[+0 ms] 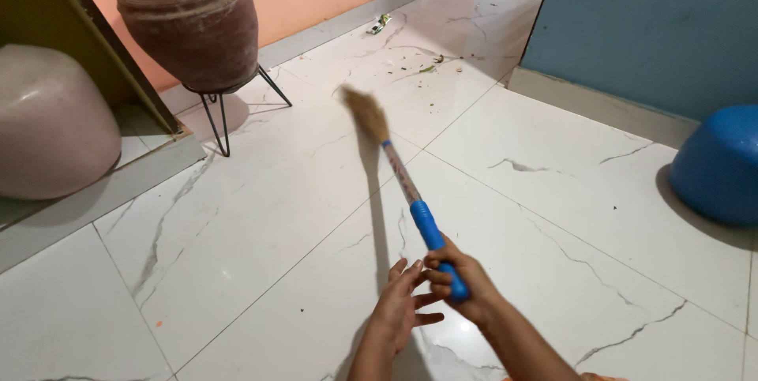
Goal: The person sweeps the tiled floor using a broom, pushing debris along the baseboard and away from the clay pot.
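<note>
**Blue-handled broom over marble tile**

Blue plastic forms the grip of the long grass broom (407, 191), whose patterned stick runs up and away to a blurred tuft of straw-coloured bristles hanging just above the white, grey-veined marble floor (276, 215). The right hand (458, 278) has its fingers curled tight around the lower end of that blue grip. The left hand (403, 306) sits just beside it with fingers spread and loose, palm turned toward the handle, holding nothing; whether it touches the right hand I cannot tell.

Judging by its build, the broom should be light and stiff along the stick, soft and springy at the bristle end, and the smooth plastic sleeve is the natural place to grasp it.

Bits of litter and leaf scraps (430, 65) lie on the tiles beyond the bristles. A large brown clay pot (189, 18) stands on a black wire stand to the left, a pale pink rounded tub (51, 124) nearer still, and a blue plastic tub (718, 164) against the blue wall at right.
</note>
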